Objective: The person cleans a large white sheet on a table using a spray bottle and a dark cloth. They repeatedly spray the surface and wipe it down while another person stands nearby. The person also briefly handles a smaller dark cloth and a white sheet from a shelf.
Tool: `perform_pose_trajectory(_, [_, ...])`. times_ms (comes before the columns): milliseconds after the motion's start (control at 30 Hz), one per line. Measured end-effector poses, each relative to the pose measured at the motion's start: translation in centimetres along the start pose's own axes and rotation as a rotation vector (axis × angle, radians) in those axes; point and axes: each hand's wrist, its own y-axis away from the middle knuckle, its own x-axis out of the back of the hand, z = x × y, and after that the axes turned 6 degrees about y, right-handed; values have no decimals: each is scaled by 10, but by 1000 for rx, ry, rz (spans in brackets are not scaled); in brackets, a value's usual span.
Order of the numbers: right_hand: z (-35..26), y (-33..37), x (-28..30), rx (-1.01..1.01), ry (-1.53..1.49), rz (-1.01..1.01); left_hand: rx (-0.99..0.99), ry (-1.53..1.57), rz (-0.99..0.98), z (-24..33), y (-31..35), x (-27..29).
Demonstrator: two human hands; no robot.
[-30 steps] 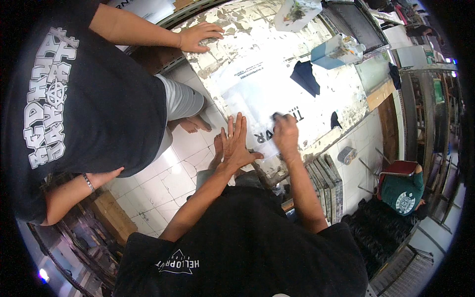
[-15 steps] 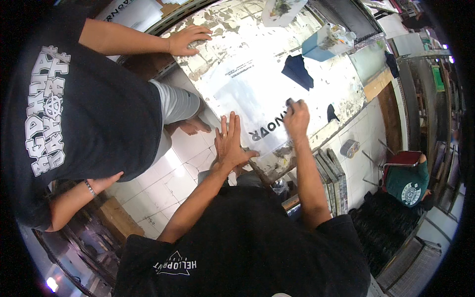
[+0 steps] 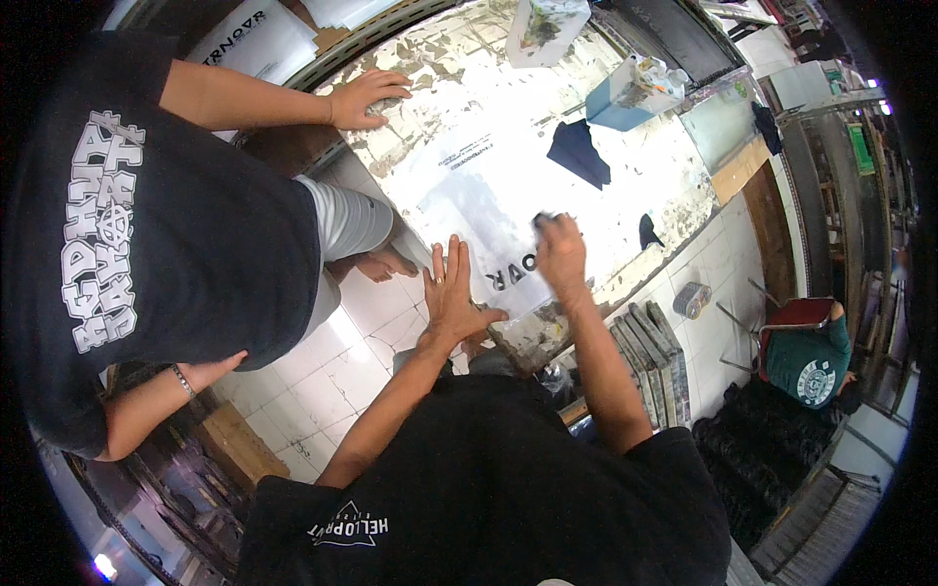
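A thin white, partly see-through sheet with black printing (image 3: 464, 200) lies flat on the paint-flaked table (image 3: 440, 44). My left hand (image 3: 451, 305) rests with spread fingers at the sheet's near left edge. Over the sheet's large black lettering, my right hand (image 3: 562, 256) is closed on a small dark wad (image 3: 542, 223), perhaps cloth; the fingers cover most of it. A folded dark navy cloth (image 3: 578, 154) lies beyond that hand, and a small black scrap (image 3: 649, 232) is to its right.
A blue-and-white tub (image 3: 635, 96) and a whitish container (image 3: 547, 34) stand at the table's far side. On the left a co-worker in a black shirt (image 3: 186, 234) rests a hand (image 3: 369, 100) on the table. Upright dark slabs (image 3: 650, 356) and a red chair (image 3: 796, 313) are at right.
My right hand has moved left and slightly nearer along the lettering with the dark wad. My left hand stays at the sheet's edge. The view has shifted slightly.
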Motion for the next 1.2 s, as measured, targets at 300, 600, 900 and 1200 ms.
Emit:
perform_pose_trajectory(300, [16, -13, 2, -189, -18, -46, 0, 3, 0, 2, -4, 2])
perform_pose_trajectory(600, [26, -17, 9, -218, 57, -12, 0, -7, -18, 2, 0, 5])
perform_pose_trajectory(900, [56, -29, 19, -581, -242, -74, -1, -13, -34, 1, 0, 6])
perform_pose_trajectory(1200, [14, -4, 33, -395, 67, -165, 10, -25, -58, 5, 0, 9])
